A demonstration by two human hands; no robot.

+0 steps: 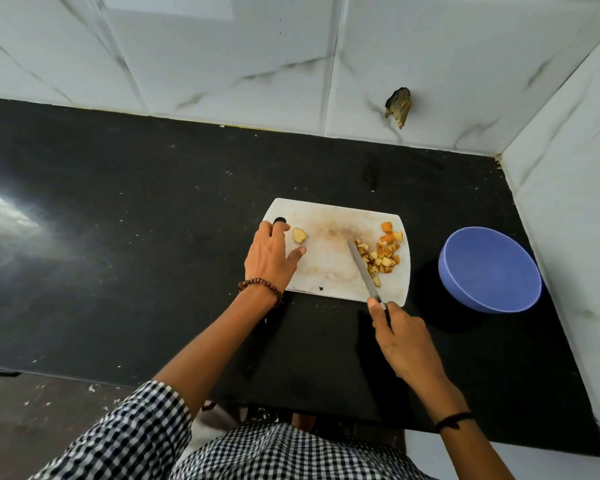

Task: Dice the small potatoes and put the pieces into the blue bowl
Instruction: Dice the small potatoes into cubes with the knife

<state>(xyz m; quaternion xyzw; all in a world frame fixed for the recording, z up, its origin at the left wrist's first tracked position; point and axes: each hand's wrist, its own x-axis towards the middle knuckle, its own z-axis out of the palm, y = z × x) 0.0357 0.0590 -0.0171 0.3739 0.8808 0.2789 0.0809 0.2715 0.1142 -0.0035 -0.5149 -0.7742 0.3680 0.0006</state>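
On the black desk (pixel 153 202) lies a white cutting board (pixel 329 265). The left hand (pixel 272 256) rests on its left edge with relaxed fingers, beside a potato half (pixel 299 235). The right hand (pixel 400 337) grips a knife (pixel 362 268), its blade against the diced pieces (pixel 383 254) at the board's right side. The blue bowl (pixel 489 270) stands right of the board, apart from it.
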